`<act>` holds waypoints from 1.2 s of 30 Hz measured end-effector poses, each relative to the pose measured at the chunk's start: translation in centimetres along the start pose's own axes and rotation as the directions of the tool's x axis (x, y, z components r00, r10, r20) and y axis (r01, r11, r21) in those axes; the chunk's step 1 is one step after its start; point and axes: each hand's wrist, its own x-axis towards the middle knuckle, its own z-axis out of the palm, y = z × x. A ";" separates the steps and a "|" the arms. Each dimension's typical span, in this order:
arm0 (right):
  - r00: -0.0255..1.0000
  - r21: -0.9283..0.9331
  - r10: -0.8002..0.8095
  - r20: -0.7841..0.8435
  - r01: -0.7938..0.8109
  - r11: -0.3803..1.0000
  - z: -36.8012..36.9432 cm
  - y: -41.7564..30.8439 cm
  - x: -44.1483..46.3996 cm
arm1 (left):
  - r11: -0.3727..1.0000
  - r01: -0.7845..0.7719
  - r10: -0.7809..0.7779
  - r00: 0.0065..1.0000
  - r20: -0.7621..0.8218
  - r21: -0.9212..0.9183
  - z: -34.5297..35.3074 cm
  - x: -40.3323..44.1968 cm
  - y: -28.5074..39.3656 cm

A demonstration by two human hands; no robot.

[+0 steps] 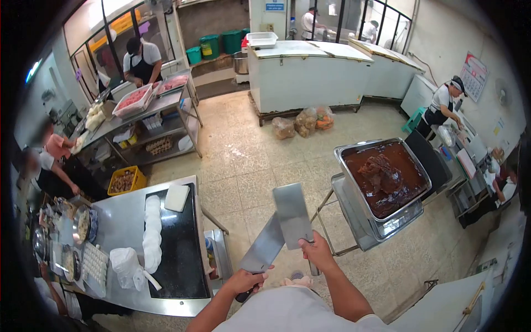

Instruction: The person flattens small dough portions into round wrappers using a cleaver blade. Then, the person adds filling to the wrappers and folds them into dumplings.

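My left hand (246,281) is closed round the dark handle of a cleaver (261,243), its broad blade slanting up and to the right. My right hand (318,252) grips a second cleaver (292,209), held nearly upright. The two blades meet or overlap near their lower parts; whether they touch I cannot tell. Both are in front of my body, above the floor. To the right, a deep metal tray (338,156) holds dark brown sauce with a heap of dark meat (381,172) in it. It rests on a metal stand (354,224).
At left stands a steel table (119,213) with a black board (180,249), a long white dough roll (151,232), a plastic bag (125,263) and small dough pieces (95,264). Chest freezers (307,83) and filled bags (306,122) are ahead. Several co-workers stand at benches on both sides.
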 end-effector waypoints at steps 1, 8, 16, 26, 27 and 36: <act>1.000 -0.014 0.002 0.008 -0.001 1.000 0.3 -0.7 -0.3 | 1.000 -0.005 0.005 1.000 -0.002 -0.015 -0.2 -0.1 0.1; 0.999 -0.242 0.047 0.024 -0.040 0.970 1.8 -1.6 -1.2 | 0.998 0.068 -0.067 0.992 0.110 -0.006 -2.4 -0.3 -1.0; 0.999 -0.417 0.037 0.000 -0.034 0.908 0.8 -2.0 -1.7 | 0.995 0.103 -0.101 0.984 0.149 -0.006 -2.6 -0.6 0.5; 0.998 -0.379 0.024 -0.054 -0.043 0.924 -0.1 -2.1 -2.9 | 0.986 0.085 -0.107 0.983 0.151 0.145 -2.0 -0.7 1.5; 0.999 -0.354 0.017 -0.039 -0.030 0.935 -0.2 -2.2 -2.9 | 0.986 0.062 -0.087 0.984 0.155 0.157 -2.2 -0.6 1.5; 0.977 -0.494 -0.205 0.058 0.207 0.844 -1.3 -2.5 -3.3 | 0.992 0.028 -0.048 0.985 0.167 0.122 -2.4 -0.3 2.3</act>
